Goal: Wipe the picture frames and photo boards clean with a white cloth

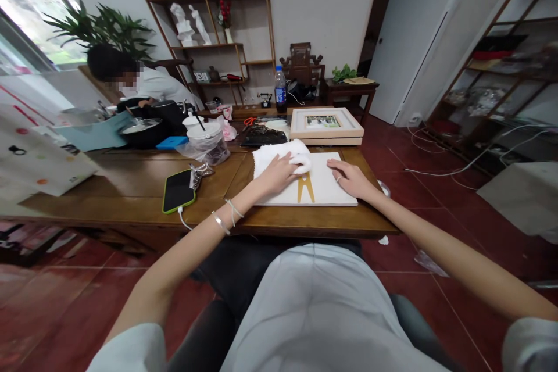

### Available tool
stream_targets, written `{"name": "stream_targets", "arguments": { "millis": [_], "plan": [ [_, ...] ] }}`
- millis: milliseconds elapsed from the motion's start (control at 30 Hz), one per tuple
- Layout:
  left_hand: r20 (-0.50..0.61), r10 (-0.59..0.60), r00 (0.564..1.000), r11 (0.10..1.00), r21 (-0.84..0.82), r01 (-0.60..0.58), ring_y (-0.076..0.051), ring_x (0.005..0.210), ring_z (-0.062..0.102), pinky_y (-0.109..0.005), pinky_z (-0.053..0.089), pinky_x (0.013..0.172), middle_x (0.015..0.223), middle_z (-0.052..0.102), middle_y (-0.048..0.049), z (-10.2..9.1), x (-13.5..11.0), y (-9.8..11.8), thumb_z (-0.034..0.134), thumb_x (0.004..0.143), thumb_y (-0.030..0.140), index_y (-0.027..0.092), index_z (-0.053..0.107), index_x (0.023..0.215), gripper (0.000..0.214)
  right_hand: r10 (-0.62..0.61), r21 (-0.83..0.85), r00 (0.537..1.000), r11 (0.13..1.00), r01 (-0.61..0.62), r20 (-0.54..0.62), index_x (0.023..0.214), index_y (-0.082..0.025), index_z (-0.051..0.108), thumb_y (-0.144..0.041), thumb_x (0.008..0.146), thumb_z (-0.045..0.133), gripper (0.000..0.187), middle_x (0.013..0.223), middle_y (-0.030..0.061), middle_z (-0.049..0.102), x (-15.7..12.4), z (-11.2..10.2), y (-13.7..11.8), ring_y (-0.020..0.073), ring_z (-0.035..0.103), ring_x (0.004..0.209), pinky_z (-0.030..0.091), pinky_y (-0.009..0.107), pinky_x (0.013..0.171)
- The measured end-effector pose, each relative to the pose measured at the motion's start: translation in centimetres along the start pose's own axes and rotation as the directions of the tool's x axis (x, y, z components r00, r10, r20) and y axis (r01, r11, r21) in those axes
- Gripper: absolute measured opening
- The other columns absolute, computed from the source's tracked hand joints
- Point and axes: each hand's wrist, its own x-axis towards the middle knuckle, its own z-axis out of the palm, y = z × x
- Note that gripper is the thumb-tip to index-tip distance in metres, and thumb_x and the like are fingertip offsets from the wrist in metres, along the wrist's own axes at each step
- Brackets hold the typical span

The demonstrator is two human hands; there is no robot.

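A flat white board [335,190] lies at the front edge of the wooden table, with a mustard-yellow shape [306,188] like two spread legs showing on it. My left hand [278,174] presses on a bunched white towel [272,154], and part of the cloth is gathered at its fingers. The towel covers the board's upper left and hides the top of the yellow shape. On the board's right side, my right hand [350,178] rests with its fingers stretched out, holding nothing.
Behind the board sits a pale picture frame [296,127], near a blue-labelled bottle [280,92]. A phone [178,190] with a cable lies left, beside a bagged cup [204,139]. Another person [159,84] works at the far left. Cables [462,171] trail on the right.
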Motion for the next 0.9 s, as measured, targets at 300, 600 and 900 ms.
{"name": "stream_targets", "arguments": {
  "millis": [300, 600, 900],
  "plan": [
    [0.13, 0.134, 0.982, 0.98, 0.128, -0.151, -0.027, 0.113, 0.051, -0.042, 0.04, 0.095, 0.123, 0.054, -0.0177, -4.7, -7.0, 7.9, 0.037, 0.093, 0.018, 0.013, 0.06, 0.105, 0.027, -0.006, 0.012, 1.0, 1.0, 0.006, -0.014, 0.111, -0.021, 0.064, -0.012, 0.079, 0.048, 0.037, 0.124, 0.0051, 0.061, 0.0, 0.2, 0.2, 0.0227, 0.053, 0.119, 0.037, 0.041, 0.106],
    [0.086, 0.142, 0.986, 0.984, 0.096, -0.15, -0.027, 0.133, 0.031, -0.042, 0.032, 0.103, 0.14, 0.04, -0.0133, -2.3, -4.5, 3.5, 0.041, 0.093, 0.022, 0.018, 0.059, 0.112, 0.027, -0.005, -0.028, 1.0, 1.0, 0.005, -0.002, 0.112, -0.017, 0.063, -0.014, 0.081, 0.047, 0.036, 0.125, 0.0083, 0.06, 0.0, 0.1, 0.1, 0.023, 0.053, 0.119, 0.037, 0.04, 0.105],
    [-0.013, 0.032, 0.999, 0.999, -0.004, -0.032, -0.028, 0.132, 0.03, -0.047, 0.027, 0.105, 0.138, 0.043, -0.01, -0.2, 2.5, 0.0, 0.029, 0.097, 0.036, 0.019, 0.052, 0.124, 0.039, -0.02, -0.021, 1.0, 1.0, 0.02, -0.009, 0.113, -0.018, 0.063, -0.013, 0.08, 0.046, 0.037, 0.124, 0.008, 0.061, 0.0, 0.0, 0.1, 0.0229, 0.054, 0.118, 0.038, 0.041, 0.104]
  ]
}}
